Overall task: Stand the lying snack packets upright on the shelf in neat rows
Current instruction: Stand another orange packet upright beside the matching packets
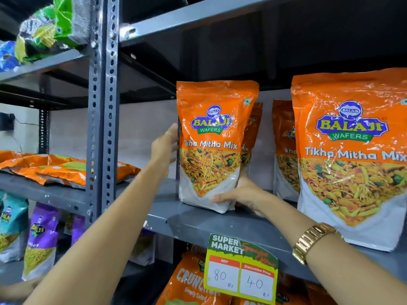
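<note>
A: Orange packet upright near shelf front edge; left hand flat on its side, right hand gripping its base.
B: Obstructions?
A: Upright packets beside and behind; lying packets left of post.

Price tag clipped to the shelf edge, green top reading "SUPER MARKET", yellow frame, handwritten 80 and 40 in two white boxes. Grey perforated upright post left of centre; green and blue bags piled on the upper left shelf, purple packets and a teal packet standing on the lower left one. Orange "Crunch" bag below the tag, gold wristwatch lower right, small black box with a wire on the far left wall.
</note>
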Demonstrator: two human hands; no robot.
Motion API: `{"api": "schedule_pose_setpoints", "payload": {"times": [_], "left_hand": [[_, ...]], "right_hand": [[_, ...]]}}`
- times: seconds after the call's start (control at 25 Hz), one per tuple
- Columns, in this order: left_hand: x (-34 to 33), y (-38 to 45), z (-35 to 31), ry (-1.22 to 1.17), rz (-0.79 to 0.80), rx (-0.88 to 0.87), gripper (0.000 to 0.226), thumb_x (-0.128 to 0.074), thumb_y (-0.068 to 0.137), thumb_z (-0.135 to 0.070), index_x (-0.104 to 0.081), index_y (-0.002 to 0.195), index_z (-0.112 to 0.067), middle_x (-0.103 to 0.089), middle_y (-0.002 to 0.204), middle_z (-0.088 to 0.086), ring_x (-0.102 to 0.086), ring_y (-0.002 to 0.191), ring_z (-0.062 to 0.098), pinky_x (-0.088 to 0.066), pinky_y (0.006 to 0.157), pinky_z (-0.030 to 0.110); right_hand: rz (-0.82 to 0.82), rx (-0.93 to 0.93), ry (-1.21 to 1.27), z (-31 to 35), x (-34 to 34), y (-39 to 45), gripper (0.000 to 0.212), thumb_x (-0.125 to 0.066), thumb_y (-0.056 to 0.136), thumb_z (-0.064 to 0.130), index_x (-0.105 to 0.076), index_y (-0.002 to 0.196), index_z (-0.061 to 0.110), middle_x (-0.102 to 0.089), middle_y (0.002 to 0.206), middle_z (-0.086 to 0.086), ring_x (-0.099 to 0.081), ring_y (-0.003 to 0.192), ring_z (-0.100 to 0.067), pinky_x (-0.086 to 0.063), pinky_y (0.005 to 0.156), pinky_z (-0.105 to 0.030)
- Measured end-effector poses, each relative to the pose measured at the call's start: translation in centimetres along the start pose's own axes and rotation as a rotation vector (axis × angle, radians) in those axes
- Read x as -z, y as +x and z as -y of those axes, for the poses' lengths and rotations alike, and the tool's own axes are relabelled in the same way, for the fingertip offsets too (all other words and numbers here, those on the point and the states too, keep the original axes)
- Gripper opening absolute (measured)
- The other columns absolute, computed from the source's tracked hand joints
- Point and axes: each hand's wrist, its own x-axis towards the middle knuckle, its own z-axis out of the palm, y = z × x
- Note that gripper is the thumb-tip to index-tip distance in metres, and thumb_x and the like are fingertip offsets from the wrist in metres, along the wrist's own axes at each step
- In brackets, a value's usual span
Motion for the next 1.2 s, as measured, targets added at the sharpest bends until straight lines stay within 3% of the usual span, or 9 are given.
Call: {"api": "schedule_pose_setpoints", "payload": {"times": [0.08, 0.2, 0.28, 0.4, 0.56, 0.72, 0.96, 1.12, 1.2], "left_hand": [[-1.4, 1.5, -2.5, -0.015, 0.026, 0.069, 0.047, -0.055, 0.079, -0.054, -0.057, 0.103, -0.014, -0.065, 0.104, 0.0, -0.062, 0.087, 0.016, -0.047, 0.075, 0.037], [-2.6, 3.1, -3.5, 0.005, -0.066, 0.091, 0.03, -0.068, 0.077, -0.034, -0.055, 0.09, -0.011, -0.068, 0.105, 0.009, -0.063, 0.068, 0.017, -0.048, 0.058, 0.034], [-2.7, 3.9, -3.5, -0.027, -0.154, 0.1, 0.028, -0.071, 0.076, -0.025, -0.052, 0.089, -0.009, -0.068, 0.105, 0.012, -0.061, 0.065, 0.019, -0.051, 0.064, 0.038], [-2.5, 3.5, -2.7, -0.071, -0.176, 0.074, 0.029, -0.07, 0.074, -0.038, -0.056, 0.084, -0.015, -0.069, 0.096, 0.009, -0.064, 0.069, 0.018, -0.053, 0.064, 0.034], [-0.9, 0.4, 0.9, 0.078, 0.108, 0.136, 0.046, -0.052, 0.072, -0.067, -0.062, 0.091, -0.026, -0.074, 0.083, -0.004, -0.069, 0.072, 0.012, -0.049, 0.067, 0.033], [0.3, -0.8, 5.7, -0.056, 0.315, 0.192, 0.05, -0.042, 0.078, -0.066, -0.064, 0.101, -0.027, -0.077, 0.09, 0.0, -0.072, 0.085, 0.017, -0.051, 0.074, 0.035], [0.9, 0.4, 6.9, -0.037, 0.221, 0.167, 0.058, -0.044, 0.078, -0.065, -0.061, 0.113, -0.023, -0.069, 0.112, 0.01, -0.064, 0.104, 0.028, -0.044, 0.098, 0.045], [0.8, -0.4, 6.6, 0.024, 0.182, 0.193, 0.067, -0.036, 0.079, -0.068, -0.057, 0.12, -0.02, -0.06, 0.128, 0.015, -0.056, 0.115, 0.032, -0.036, 0.107, 0.049], [0.9, -0.8, 6.5, 0.15, 0.033, 0.119, 0.069, -0.032, 0.081, -0.068, -0.06, 0.113, -0.013, -0.063, 0.118, 0.015, -0.057, 0.111, 0.033, -0.041, 0.101, 0.047]], "right_hand": [[0.015, 0.006, 0.055, -0.2, 0.2, 0.1, 0.118, -0.091, 0.039, 0.022, -0.028, 0.139, 0.017, -0.049, 0.137, -0.005, -0.045, 0.127, -0.025, -0.038, 0.107, -0.043], [0.048, 0.038, 0.042, -0.4, 0.2, -0.1, 0.103, -0.09, 0.042, 0.023, -0.039, 0.132, 0.019, -0.058, 0.127, -0.001, -0.054, 0.117, -0.02, -0.042, 0.104, -0.039], [0.051, 0.031, 0.015, -0.1, 0.0, -0.2, 0.099, -0.089, 0.038, 0.031, -0.045, 0.126, 0.019, -0.06, 0.124, 0.0, -0.055, 0.114, -0.02, -0.043, 0.103, -0.039], [0.039, 0.001, 0.02, -0.2, 0.0, -0.1, 0.104, -0.089, 0.036, 0.032, -0.043, 0.128, 0.018, -0.056, 0.129, 0.0, -0.051, 0.12, -0.022, -0.041, 0.105, -0.04], [0.053, 0.005, 0.036, -0.5, 0.0, 0.1, 0.103, -0.089, 0.045, 0.024, -0.037, 0.133, 0.017, -0.051, 0.134, 0.001, -0.047, 0.122, -0.02, -0.038, 0.107, -0.038], [0.03, -0.023, 0.076, -0.6, 0.0, 0.2, 0.111, -0.09, 0.039, 0.026, -0.036, 0.135, 0.015, -0.052, 0.135, -0.004, -0.047, 0.123, -0.023, -0.039, 0.106, -0.04], [0.029, -0.041, 0.024, -0.8, -0.7, 0.6, 0.122, -0.087, 0.027, 0.043, -0.037, 0.134, 0.013, -0.052, 0.135, -0.006, -0.048, 0.122, -0.025, -0.04, 0.104, -0.041], [0.053, -0.042, 0.039, -0.3, -0.5, 0.2, 0.114, -0.088, 0.045, 0.036, -0.029, 0.139, 0.012, -0.044, 0.143, -0.007, -0.041, 0.129, -0.025, -0.036, 0.108, -0.041], [-0.005, -0.067, 0.048, 0.4, -0.9, -0.4, 0.12, -0.083, 0.052, 0.043, -0.013, 0.144, 0.014, -0.033, 0.15, -0.007, -0.033, 0.135, -0.027, -0.031, 0.111, -0.041]]}}
